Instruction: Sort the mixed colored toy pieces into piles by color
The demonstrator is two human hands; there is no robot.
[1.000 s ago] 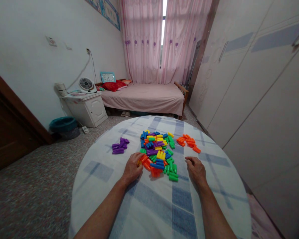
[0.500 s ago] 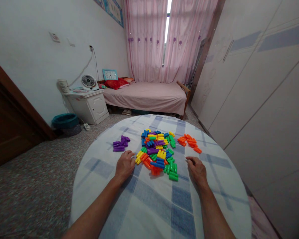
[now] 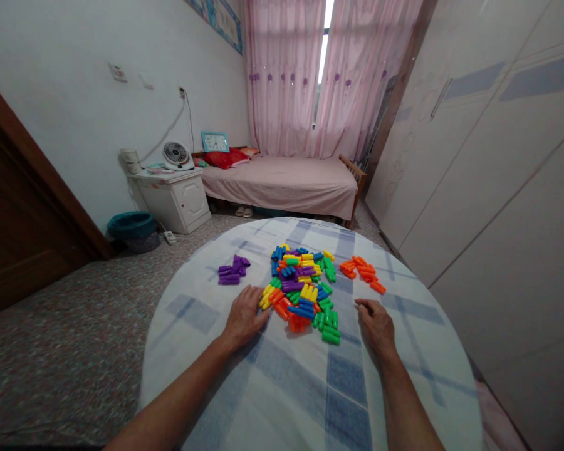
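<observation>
Yellow pcs point(image 3: 266, 297) just beside L hand point(image 3: 245, 316)

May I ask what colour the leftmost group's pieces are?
Those pieces are purple, in the head view.

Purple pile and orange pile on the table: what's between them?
The mixed-colour heap lies between the purple pile and the orange pile, as the head view shows.

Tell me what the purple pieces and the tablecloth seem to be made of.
Purple pieces: probably molded plastic, smooth and slightly shiny, judging by their even, saturated color and faint highlights. Tablecloth: likely woven fabric, matte, judging by its slight creases and dull plaid; which fiber, I can't tell.
</observation>
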